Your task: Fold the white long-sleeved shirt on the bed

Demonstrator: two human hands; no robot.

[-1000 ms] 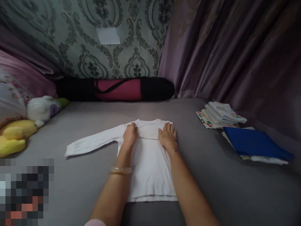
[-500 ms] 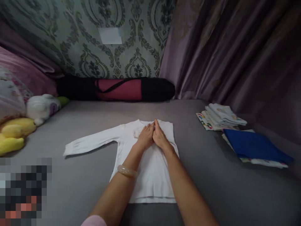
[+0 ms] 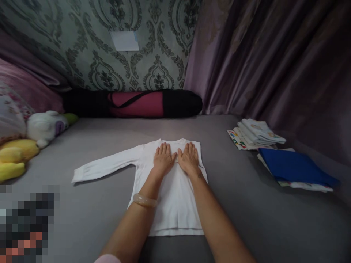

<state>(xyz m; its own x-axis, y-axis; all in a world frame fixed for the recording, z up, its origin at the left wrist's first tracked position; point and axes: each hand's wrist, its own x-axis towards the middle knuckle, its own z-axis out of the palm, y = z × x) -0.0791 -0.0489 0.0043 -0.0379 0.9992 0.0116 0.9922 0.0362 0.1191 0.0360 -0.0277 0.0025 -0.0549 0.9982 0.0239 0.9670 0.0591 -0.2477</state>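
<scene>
A white long-sleeved shirt lies spread on the grey sheet, its neckline away from me. One sleeve stretches out to the left; the other is folded in over the body, largely covered by my hands. My left hand rests flat on the upper chest of the shirt, fingers pointing at the collar, a pale bangle on the wrist. Just right of it, my right hand also lies flat on the cloth near the right shoulder. A small gap separates the two hands, and neither holds anything.
Folded light clothes and a blue folded cloth lie in piles at the right. A black and maroon long bag runs along the wall. Plush toys, one white and one yellow, sit at the left.
My hands, which were close together at the upper middle of the shirt, have moved apart and turned flat on the cloth. The view has shifted slightly.
</scene>
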